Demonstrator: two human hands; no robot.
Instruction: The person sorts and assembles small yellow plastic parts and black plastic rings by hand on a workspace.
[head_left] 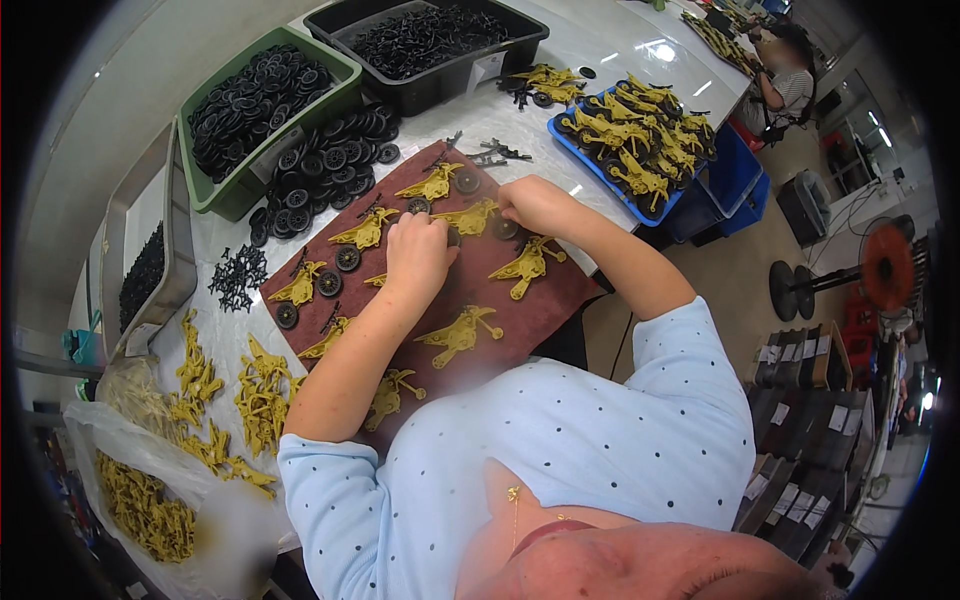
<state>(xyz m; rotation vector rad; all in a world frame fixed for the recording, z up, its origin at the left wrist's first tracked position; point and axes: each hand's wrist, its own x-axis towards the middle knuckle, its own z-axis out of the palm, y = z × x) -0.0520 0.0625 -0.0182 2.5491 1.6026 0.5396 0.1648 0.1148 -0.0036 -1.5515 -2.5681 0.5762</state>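
Observation:
On a dark red mat lie several yellow plastic toy parts, shaped like motorbike bodies, with black wheels and small black pieces beside some of them. My left hand is closed over the mat's middle with its fingertips curled down; what they grip is hidden. One yellow body lies between my two hands. My right hand pinches at that body's right end, its fingertips touching a black wheel. Below my hands another yellow body lies flat, and a further one is to the right.
A green bin of black wheels and a black bin of small parts stand at the back. A blue tray of yellow-and-black assemblies is right. Loose yellow parts and a plastic bag lie left. A person sits far right.

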